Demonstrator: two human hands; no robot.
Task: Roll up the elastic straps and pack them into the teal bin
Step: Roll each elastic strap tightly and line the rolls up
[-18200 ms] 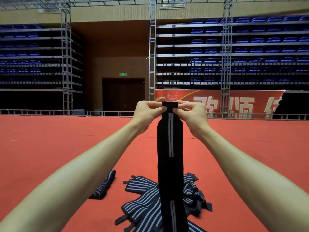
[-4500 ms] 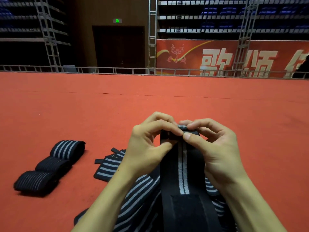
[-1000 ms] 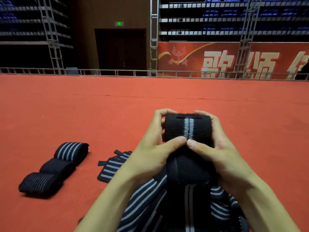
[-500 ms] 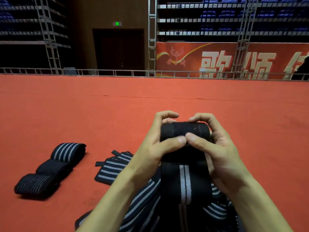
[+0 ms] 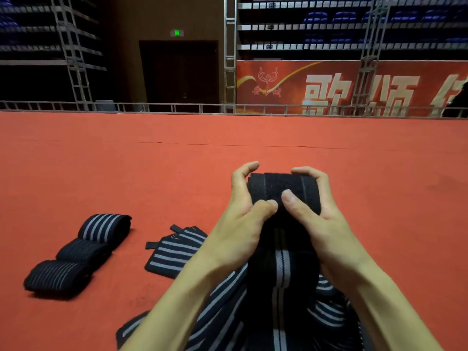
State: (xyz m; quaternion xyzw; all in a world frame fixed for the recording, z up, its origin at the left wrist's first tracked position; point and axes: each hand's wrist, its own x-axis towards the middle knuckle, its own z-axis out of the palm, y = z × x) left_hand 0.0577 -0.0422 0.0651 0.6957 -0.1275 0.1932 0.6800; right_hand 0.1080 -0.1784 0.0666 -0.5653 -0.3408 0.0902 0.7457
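Both hands — left hand (image 5: pixel 238 224) and right hand (image 5: pixel 326 224) — grasp a half-rolled black elastic strap (image 5: pixel 283 191), fingers curled round its ends, thumbs pressing its front. Three finished rolls (image 5: pixel 83 252) lie on the red floor (image 5: pixel 152 173), left of the loose striped straps (image 5: pixel 177 252).

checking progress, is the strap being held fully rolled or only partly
Partly rolled: left hand and right hand grip a thick roll, while its unrolled tail hangs below them.
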